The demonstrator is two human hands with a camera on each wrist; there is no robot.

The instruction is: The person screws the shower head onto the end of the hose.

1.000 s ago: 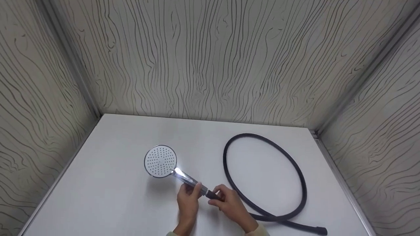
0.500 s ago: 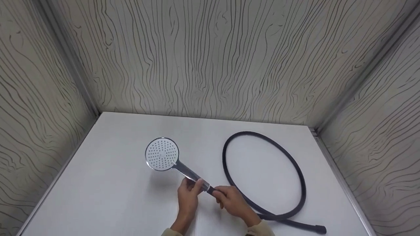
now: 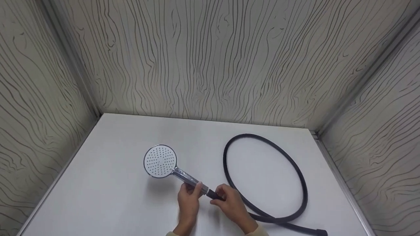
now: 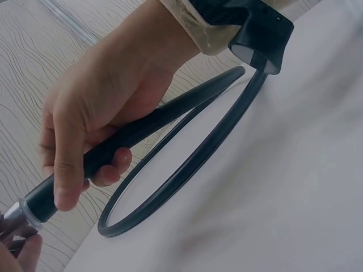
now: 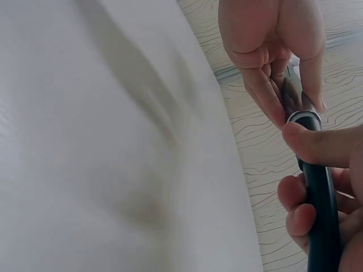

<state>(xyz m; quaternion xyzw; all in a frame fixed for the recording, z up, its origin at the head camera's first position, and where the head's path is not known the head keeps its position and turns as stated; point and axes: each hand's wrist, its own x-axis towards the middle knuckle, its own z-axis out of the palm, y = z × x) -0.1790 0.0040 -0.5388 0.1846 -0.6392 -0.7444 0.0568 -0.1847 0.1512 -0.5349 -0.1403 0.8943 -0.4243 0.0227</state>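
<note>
My left hand (image 3: 188, 205) grips the chrome handle (image 3: 186, 178) of a shower head (image 3: 160, 161), its white nozzle face turned up. The head is held above the table, tilted to the upper left. With thumb and fingers, my right hand (image 3: 233, 205) holds the black end fitting (image 3: 212, 194) of a shower hose (image 3: 305, 193), which meets the handle's lower end. In the right wrist view, my right thumb (image 5: 317, 144) lies at the joint, beside the light ring of the handle. The left wrist view shows the right fingers wrapped around the hose end (image 4: 42, 198).
The hose lies in one big loop on the right of the white table (image 3: 108, 183). Its free end, with a black fitting (image 3: 321, 232), points to the front right. Wood-grain patterned panels (image 3: 197, 59) enclose the back and both sides.
The shower head rose slightly, then came back down nearer the person. My right fingers shifted around the hose fitting, from a fuller grasp to a thumb-and-finger hold. The left hand keeps its grip.
</note>
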